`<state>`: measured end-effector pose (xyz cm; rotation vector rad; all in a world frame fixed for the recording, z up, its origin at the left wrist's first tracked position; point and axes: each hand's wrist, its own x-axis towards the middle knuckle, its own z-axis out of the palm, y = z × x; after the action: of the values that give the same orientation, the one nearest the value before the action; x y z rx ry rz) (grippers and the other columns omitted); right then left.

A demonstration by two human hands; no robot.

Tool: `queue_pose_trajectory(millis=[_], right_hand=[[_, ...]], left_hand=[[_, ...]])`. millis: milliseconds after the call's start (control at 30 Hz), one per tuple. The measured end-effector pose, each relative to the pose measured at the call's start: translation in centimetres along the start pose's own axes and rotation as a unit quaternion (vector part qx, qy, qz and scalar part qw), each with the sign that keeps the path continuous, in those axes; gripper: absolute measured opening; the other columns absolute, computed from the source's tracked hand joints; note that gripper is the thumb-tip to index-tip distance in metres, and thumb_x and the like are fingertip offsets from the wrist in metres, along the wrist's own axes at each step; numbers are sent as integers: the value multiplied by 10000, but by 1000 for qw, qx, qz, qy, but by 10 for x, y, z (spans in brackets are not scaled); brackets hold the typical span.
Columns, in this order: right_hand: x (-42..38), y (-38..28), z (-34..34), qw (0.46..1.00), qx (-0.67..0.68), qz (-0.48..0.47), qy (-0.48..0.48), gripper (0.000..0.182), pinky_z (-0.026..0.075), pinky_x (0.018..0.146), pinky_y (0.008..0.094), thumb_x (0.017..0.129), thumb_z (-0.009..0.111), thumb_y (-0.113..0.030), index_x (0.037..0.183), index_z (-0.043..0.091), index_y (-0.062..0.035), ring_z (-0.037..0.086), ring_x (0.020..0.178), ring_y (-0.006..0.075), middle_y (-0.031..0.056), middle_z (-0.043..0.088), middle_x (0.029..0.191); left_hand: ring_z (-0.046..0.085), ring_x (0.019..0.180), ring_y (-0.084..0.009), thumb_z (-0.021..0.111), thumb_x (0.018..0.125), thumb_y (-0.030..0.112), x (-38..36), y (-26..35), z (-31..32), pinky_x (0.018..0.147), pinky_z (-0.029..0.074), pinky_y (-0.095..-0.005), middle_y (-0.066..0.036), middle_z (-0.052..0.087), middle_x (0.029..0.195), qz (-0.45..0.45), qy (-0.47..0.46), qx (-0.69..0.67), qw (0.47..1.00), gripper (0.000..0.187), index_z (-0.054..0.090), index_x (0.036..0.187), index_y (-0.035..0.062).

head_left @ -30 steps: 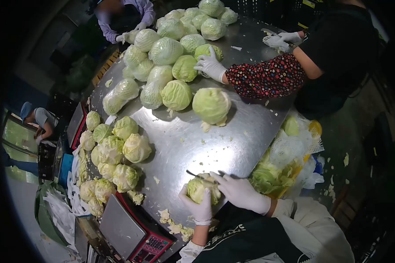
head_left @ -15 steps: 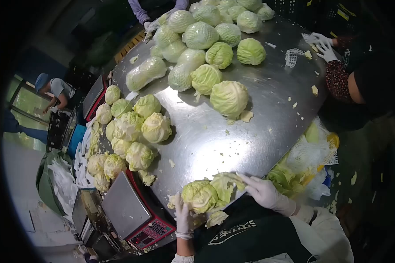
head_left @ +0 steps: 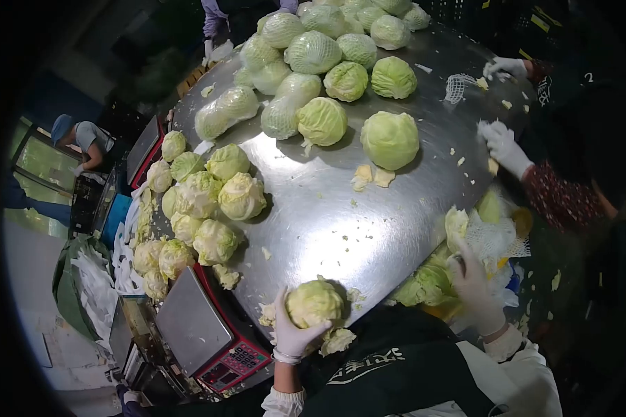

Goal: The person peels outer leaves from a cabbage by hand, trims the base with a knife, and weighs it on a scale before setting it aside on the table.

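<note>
My gloved left hand (head_left: 298,332) is wrapped round the near side of a trimmed, pale green cabbage (head_left: 316,303) at the near edge of the metal table (head_left: 306,240). Beneath that hand lies a loose piece of cabbage leaf (head_left: 338,341). Off the table's right edge, my gloved right hand (head_left: 474,288) reaches over a heap of discarded leaves (head_left: 426,281), its fingers stretched out and apart. A curled cabbage leaf (head_left: 456,228) is just beyond those fingertips; contact with them is hard to make out.
Untrimmed cabbages (head_left: 215,242) cluster on the left by a red scale (head_left: 205,333). Net-wrapped cabbages (head_left: 313,52) pile up at the far end. One bare cabbage (head_left: 390,141) sits mid-table. At the right, a co-worker's gloved hands (head_left: 506,147) are over the table edge.
My right hand has moved right, from the cabbage to the leaf heap, taking a leaf off. My left hand has closed round the cabbage. The co-worker's hands have moved apart.
</note>
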<state>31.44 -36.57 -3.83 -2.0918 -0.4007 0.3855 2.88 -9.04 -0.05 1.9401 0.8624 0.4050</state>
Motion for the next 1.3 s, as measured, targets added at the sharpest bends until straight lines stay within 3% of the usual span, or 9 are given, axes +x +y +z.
queue_pose_trajectory(millis=[67, 133, 300, 433, 767, 1000, 1033, 1200, 1300], right_hand=[[-12, -36, 17, 984, -4, -108, -140, 442, 554, 834, 372, 992, 604, -168, 1412, 551, -43, 717, 937, 303, 170, 713, 1082], [-23, -67, 35, 967, 49, -62, -244, 350, 561, 830, 392, 983, 597, -153, 1315, 603, -40, 714, 926, 336, 185, 689, 1070], [-31, -61, 82, 944, -9, -167, -285, 419, 574, 821, 449, 1004, 553, -225, 1390, 520, -68, 696, 943, 382, 153, 548, 1375], [-33, -81, 84, 918, -91, -195, -334, 525, 587, 767, 461, 1014, 547, -268, 1490, 437, -76, 709, 846, 368, 131, 488, 1446], [-18, -90, 111, 919, -155, -290, -218, 506, 586, 616, 416, 993, 535, -198, 1484, 464, -99, 715, 761, 284, 101, 608, 1287], [50, -72, 118, 953, -108, -136, -250, 415, 552, 854, 471, 1050, 437, -289, 1430, 572, -192, 689, 957, 385, 162, 721, 1102], [53, -65, 115, 955, -82, -140, -250, 413, 540, 868, 471, 1050, 422, -290, 1380, 584, -102, 680, 976, 403, 208, 705, 1111], [73, 9, 95, 990, -83, 3, -115, 476, 551, 889, 475, 1035, 502, -290, 1466, 508, -89, 682, 1031, 424, 254, 678, 1203], [62, -19, 63, 985, -67, -159, 13, 541, 559, 877, 477, 1023, 541, -257, 1516, 435, -60, 678, 1024, 454, 270, 624, 1314]], left_hand=[[502, 1309, -301, 969, 615, 231, 6, -1, 20, 1128, 421, -402, -219, 462, 1426, -25, -13, -47, 999, 1120, 315, 1484, -36], [507, 1306, -322, 941, 625, 197, 13, -7, 36, 1139, 410, -418, -229, 471, 1411, 17, -21, -54, 998, 1038, 344, 1443, -34], [415, 1347, -419, 890, 681, 331, 20, -11, 54, 1144, 353, -501, -289, 378, 1439, 102, 12, 27, 994, 913, 404, 1356, -46], [407, 1327, -336, 899, 668, 347, 18, 8, 60, 1150, 335, -446, -201, 398, 1370, 120, 67, 136, 981, 922, 417, 1362, -23], [430, 1229, -397, 900, 717, 343, 18, 3, 75, 1058, 365, -507, -237, 433, 1297, 127, 98, 128, 979, 906, 408, 1370, -47], [418, 1293, -426, 901, 707, 293, -9, 14, 81, 1111, 326, -580, -193, 471, 1333, 294, 32, 238, 925, 808, 429, 1325, 78], [418, 1293, -426, 901, 707, 293, -13, 8, 73, 1111, 326, -580, -193, 471, 1333, 293, 33, 239, 925, 808, 429, 1325, 78], [434, 1309, -296, 952, 667, 178, -49, -74, 27, 1146, 362, -456, -147, 412, 1369, 94, 88, -112, 985, 920, 346, 1355, 104], [440, 1297, -270, 935, 693, 176, -44, -67, 28, 1142, 364, -422, -143, 399, 1377, -56, 162, -177, 969, 980, 294, 1426, 64]])
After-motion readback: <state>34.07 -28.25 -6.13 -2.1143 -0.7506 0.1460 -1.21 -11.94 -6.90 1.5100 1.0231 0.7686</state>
